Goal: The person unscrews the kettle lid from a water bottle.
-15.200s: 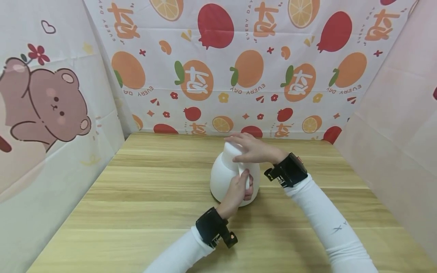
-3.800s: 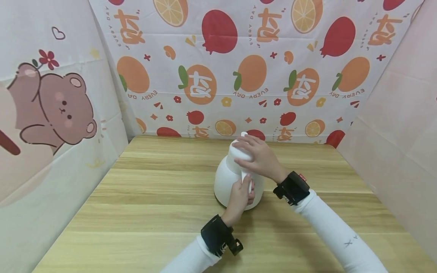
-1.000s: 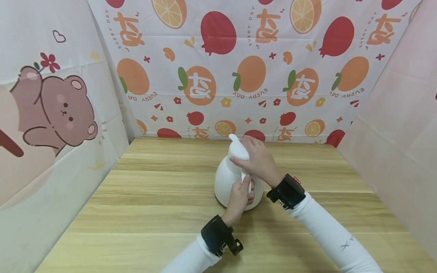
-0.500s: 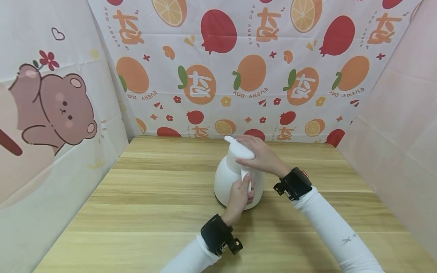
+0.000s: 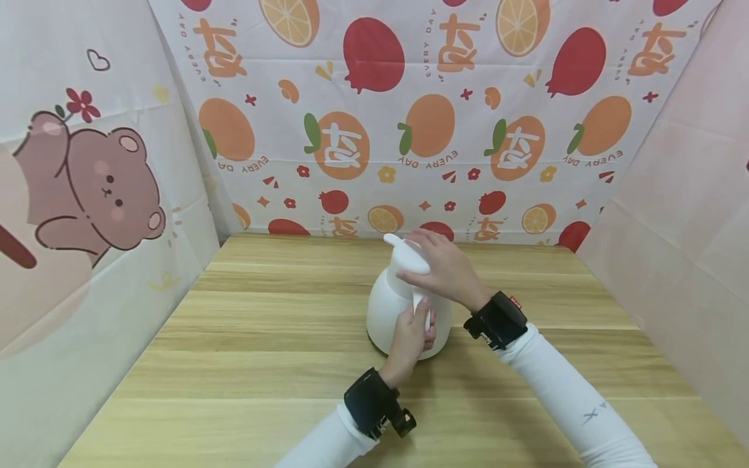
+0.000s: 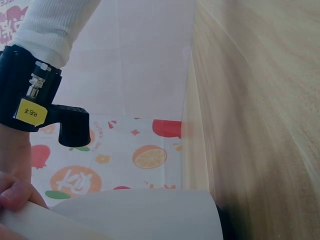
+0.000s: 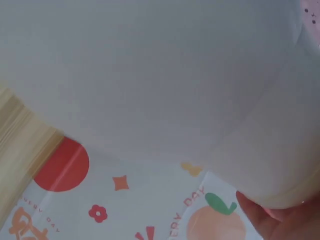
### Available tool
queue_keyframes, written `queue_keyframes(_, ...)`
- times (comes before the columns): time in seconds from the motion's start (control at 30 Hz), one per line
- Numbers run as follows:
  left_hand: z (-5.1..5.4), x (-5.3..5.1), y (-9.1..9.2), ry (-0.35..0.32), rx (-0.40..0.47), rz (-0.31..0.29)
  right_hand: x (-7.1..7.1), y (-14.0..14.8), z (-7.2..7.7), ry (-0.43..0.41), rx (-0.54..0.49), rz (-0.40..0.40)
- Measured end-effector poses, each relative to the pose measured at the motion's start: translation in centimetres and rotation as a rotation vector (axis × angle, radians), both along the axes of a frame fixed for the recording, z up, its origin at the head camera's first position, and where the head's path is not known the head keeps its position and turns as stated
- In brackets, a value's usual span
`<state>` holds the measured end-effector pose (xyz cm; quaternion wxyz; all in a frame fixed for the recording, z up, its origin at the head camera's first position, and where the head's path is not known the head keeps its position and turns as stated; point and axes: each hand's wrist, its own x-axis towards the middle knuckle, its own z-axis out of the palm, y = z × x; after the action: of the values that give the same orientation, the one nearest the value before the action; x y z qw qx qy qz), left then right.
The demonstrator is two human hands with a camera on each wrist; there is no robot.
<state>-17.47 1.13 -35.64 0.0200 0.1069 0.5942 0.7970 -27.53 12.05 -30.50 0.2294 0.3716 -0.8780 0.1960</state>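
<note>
A white thermal jug (image 5: 383, 312) stands upright on the wooden table in the head view. Its rounded body has a narrower neck and a white lid (image 5: 409, 259) with a small tab (image 5: 392, 239) pointing to the far left. My left hand (image 5: 409, 335) grips the jug's handle (image 5: 419, 302). From the right, my right hand (image 5: 447, 270) holds the lid, thumb on the near side and fingers across the top and far side. The jug's pale wall (image 7: 150, 75) fills most of the right wrist view. In the left wrist view, the handle (image 6: 50, 225) and body (image 6: 150, 212) show at the bottom.
The wood-grain table (image 5: 234, 364) reaches back to a fruit-printed cloth (image 5: 468, 130). A bear-printed cloth (image 5: 99, 175) hangs on the left and a pale cloth (image 5: 679, 214) on the right. Black cameras (image 5: 497, 322) are strapped to both wrists.
Since 3.8 seconds ago the lid has turned counterclockwise, its tab swinging leftward. Over the last half second my right hand has shifted slightly left around the lid. The left hand keeps its grip.
</note>
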Motion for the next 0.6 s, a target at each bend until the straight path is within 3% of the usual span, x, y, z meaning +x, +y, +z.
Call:
queue_keyframes(0.17, -0.2, -0.1, -0.1, -0.003, 0.005, -0.01, -0.2, -0.1, -0.2, 0.021, -0.016, 0.031)
queue_keyframes(0.43, -0.1, -0.1, -0.1, -0.001, -0.005, 0.001, -1.3, 1.0, -0.1, -0.084, -0.011, 0.193)
queue_keyframes(0.6, -0.1, -0.1, -0.1, 0.009, -0.017, 0.0, -1.3, 1.2, 0.0, -0.09, 0.011, 0.198)
